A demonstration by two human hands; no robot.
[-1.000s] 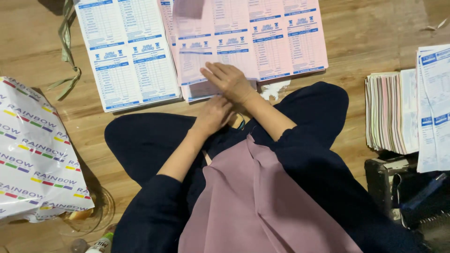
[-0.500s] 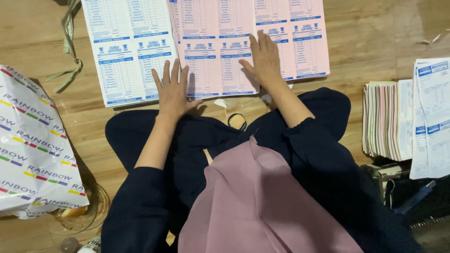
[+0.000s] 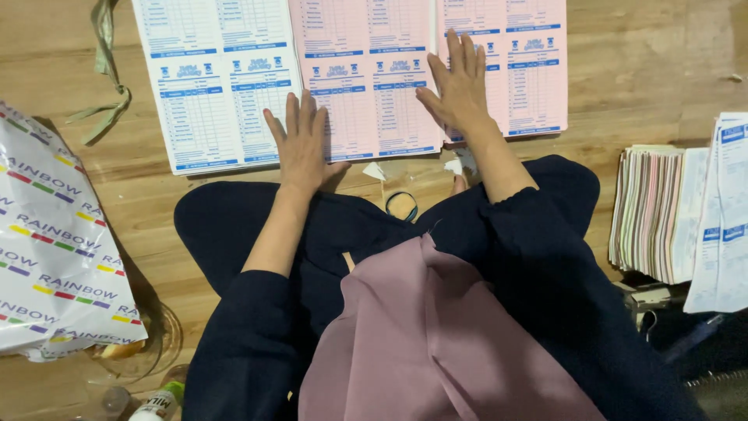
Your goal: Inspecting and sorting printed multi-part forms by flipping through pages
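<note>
Now both hands, left hand (image 3: 302, 144) and right hand (image 3: 460, 82), have spread apart, lying open-palmed, apparently flattening the pink printed form sheet (image 3: 374, 78) on the wooden floor (image 3: 647, 70).

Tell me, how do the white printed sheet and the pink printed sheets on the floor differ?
The white sheet lies farthest left with only the left hand near its edge; the pink sheets lie beside it with both hands pressed flat on them, the right hand further up. Both carry blue printed tables.

Open floor (image 3: 647, 70) is left right of the pink sheets (image 3: 374, 78); the left side is blocked by a wrapped ream (image 3: 47, 249), the right by stacked forms (image 3: 654, 210).
</note>
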